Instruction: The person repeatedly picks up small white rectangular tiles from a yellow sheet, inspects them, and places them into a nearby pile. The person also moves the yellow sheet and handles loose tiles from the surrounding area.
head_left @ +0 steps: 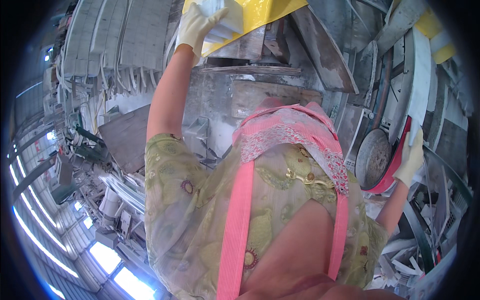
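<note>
Where your cream-gloved left hand (196, 27) rests: against stacked white rectangular blocks (230, 21) on a glossy yellow sheet (269, 10), thumb spread; grip unclear.
Your cream-gloved right hand (411, 157): nearer the long, flat, pale strip (421, 80), touching its near end; whether closed, can't tell.
Strip's long axis: from those fingers, forward, away from you.

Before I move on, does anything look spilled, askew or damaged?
Yes. Pale scraps lie jumbled at lower right, below the right hand, pointing every way. Beyond the apron, a slanting board looks blotchy, perhaps only stained.
</note>
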Demonstrator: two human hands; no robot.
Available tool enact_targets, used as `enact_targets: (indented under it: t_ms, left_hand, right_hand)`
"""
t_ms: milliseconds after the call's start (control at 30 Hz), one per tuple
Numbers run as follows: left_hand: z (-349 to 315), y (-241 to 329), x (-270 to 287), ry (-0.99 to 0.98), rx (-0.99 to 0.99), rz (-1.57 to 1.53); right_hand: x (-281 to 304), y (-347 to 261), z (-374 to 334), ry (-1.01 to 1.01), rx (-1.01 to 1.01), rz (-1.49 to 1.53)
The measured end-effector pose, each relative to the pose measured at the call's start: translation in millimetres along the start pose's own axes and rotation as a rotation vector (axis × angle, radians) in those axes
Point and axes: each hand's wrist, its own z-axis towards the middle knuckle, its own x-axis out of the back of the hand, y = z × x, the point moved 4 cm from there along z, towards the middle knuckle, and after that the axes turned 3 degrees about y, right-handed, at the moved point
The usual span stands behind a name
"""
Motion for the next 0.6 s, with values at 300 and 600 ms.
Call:
enact_targets:
  t_ms: [300,600]
  left_hand:
    - [25,-41,-15,-0.091,-0.010,0.173]
    - [10,-33,-11,-0.025,-0.030,0.066]
  right_hand:
    - [79,-254,68,-0.089,-0.103,1.394]
    - [96,-559,57,-0.116,0.176,1.941]
